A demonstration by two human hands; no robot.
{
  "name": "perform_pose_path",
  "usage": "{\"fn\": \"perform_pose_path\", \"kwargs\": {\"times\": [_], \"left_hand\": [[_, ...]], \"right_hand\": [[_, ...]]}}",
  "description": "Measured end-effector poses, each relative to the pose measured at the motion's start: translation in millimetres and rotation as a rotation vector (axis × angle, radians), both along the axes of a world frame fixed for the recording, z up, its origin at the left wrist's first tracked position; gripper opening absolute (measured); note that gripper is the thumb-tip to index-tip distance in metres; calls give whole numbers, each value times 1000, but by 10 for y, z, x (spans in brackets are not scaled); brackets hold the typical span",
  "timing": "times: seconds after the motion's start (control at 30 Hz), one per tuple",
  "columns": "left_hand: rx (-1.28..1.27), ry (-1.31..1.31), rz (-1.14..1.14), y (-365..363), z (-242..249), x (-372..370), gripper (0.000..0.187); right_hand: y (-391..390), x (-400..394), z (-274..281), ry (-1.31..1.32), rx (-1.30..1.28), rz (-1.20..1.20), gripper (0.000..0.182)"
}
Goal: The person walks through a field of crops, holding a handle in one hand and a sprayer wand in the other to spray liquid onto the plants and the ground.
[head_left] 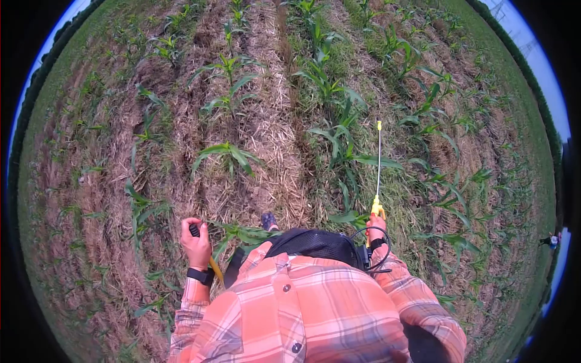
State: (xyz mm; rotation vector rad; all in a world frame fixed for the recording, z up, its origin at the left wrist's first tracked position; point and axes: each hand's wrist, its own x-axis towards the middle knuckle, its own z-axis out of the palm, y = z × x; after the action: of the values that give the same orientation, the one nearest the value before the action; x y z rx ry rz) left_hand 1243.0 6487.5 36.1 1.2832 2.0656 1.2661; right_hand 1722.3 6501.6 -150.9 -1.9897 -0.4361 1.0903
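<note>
My left hand is closed around the black grip of a yellow lever, which runs down beside my body. On the right, my right hand grips the yellow handle of a spray wand. The wand's thin metal tube points forward over the grass and ends in a yellow nozzle. A black hose loops near my right wrist. Whether spray leaves the nozzle cannot be made out. Dark mesh fabric lies at my waist, between the hands.
Rows of young corn plants stand ahead and on both sides. Straw covers the soil between rows, with weedy grass near the wand. My dark patterned shoe shows below. Another person is far off at the right edge.
</note>
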Motion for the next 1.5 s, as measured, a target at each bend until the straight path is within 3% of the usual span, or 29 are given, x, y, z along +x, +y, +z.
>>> {"fn": "perform_pose_path", "kwargs": {"times": [0.23,0.33,0.47,0.5,0.57,0.77,0.93,1.0,1.27,1.5], "left_hand": [[-37,-48,69,304,-12,-416,11],[-36,-42,88,382,-81,-554,11],[-27,-4,89,496,-81,-614,10],[-32,-7,91,550,-81,-618,10],[-34,-22,86,617,-74,-637,10],[-18,-23,132,806,-71,-696,9],[26,65,166,1161,28,-620,10],[-38,57,165,1376,50,-567,10],[-2,118,60,2245,105,-173,10],[-25,140,-4,2776,144,59,10]], "right_hand": [[713,-977,-70,-51,-111,351,26],[865,-1298,-67,-225,64,627,27],[1088,-1590,31,-334,-40,958,32],[1161,-1652,129,-248,-33,1007,33],[1319,-1804,448,-316,8,1152,31],[1687,-1934,428,-292,91,1414,28],[2077,-1711,123,-226,68,1378,32],[2238,-1550,10,-363,124,1246,30],[2788,-813,-71,-406,62,734,27],[3087,-324,-36,50,23,255,25]]}}
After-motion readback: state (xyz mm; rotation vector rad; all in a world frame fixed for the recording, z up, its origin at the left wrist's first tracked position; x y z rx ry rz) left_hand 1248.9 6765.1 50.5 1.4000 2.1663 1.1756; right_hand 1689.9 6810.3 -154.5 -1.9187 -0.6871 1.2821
